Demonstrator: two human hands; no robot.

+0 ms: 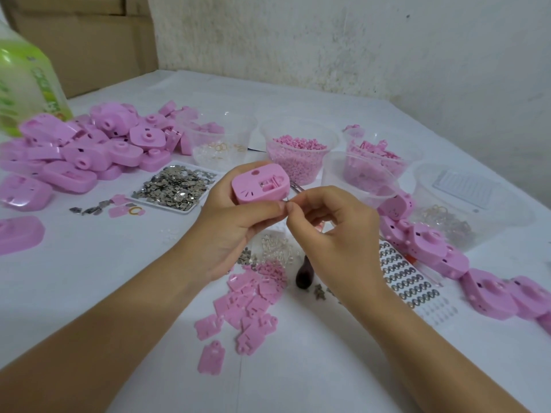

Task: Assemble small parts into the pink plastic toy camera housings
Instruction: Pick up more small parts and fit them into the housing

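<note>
Gripped in the left hand (235, 225), raised above the middle of the table (119, 293): a pink housing (259, 187), its face with a recess of small parts turned toward the camera. Held with the thumb along the near edge and the other fingers curled behind.

Pinched between thumb and forefinger of the right hand (334, 231): a thin metal piece (297, 187), right against the housing's right edge, close beside the left thumb tip. Other right fingers loosely curled.

Below the hands, on the table: flat pink plates (247, 302) and a dark-handled tool (304, 275). To the left, a heap of pink housings (98, 144) and a tray (176, 186) of silver bits. Behind, clear tubs (298, 150). To the right, a row of housings (447, 257) beside a sticker sheet (408, 281).
</note>
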